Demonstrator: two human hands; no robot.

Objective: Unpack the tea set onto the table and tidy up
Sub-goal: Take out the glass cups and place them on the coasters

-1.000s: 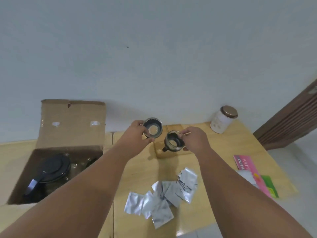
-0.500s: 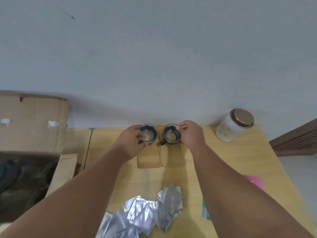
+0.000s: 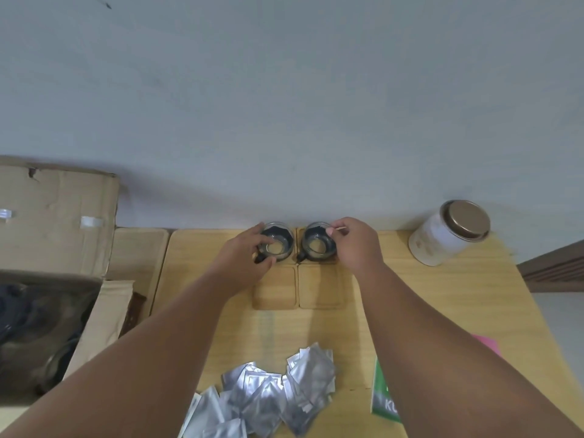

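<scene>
Clear glass left cup (image 3: 278,245) gripped by left hand (image 3: 245,261), right cup (image 3: 316,245) by right hand (image 3: 357,245), both dark-handled

The left hand (image 3: 243,260) grips the left glass cup (image 3: 275,245) and the right hand (image 3: 357,245) grips the right glass cup (image 3: 317,245). The cups sit side by side on the far pair of four wooden coasters (image 3: 320,286). Nearer than the coasters lie foil sachets (image 3: 275,396). To their right is a white tin (image 3: 442,238), and to their left an open cardboard box (image 3: 57,216).

Plain pale grey wall (image 3: 284,90), light wooden table (image 3: 458,295) against it, dark slatted wood panel (image 3: 556,267) at right
</scene>
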